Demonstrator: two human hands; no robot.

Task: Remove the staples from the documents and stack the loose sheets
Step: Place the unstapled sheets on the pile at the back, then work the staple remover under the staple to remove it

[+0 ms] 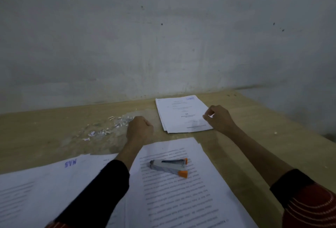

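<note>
Head camera view, looking down on a tan wooden counter set against a bare grey wall.

At the near left lie white printed sheets with a blue stamp, partly under a dark sleeve. Beyond them, a scatter of small pale scraps sits on the wood, probably pulled staples and paper bits, though they are too small to tell.

Just right of that scatter is the left hand, curled into a fist, knuckles up. Whether it holds a staple cannot be seen.

In the near centre lies a white printed document. On it rests a grey hinged tool with orange tips, most likely the staple remover, with neither hand on it.

Farther back and to the right is the stack of white loose sheets, its edges slightly fanned. The right hand is at the stack's right edge, fingers curled, seeming to pinch the top sheet's edge.

The step in hand looks like stacking: a freed sheet being settled on the far pile while the left hand sees to the scraps. Next, a hand would need to pick up the tool and find the staple on the near document, whose stapled corner does not show.
</note>
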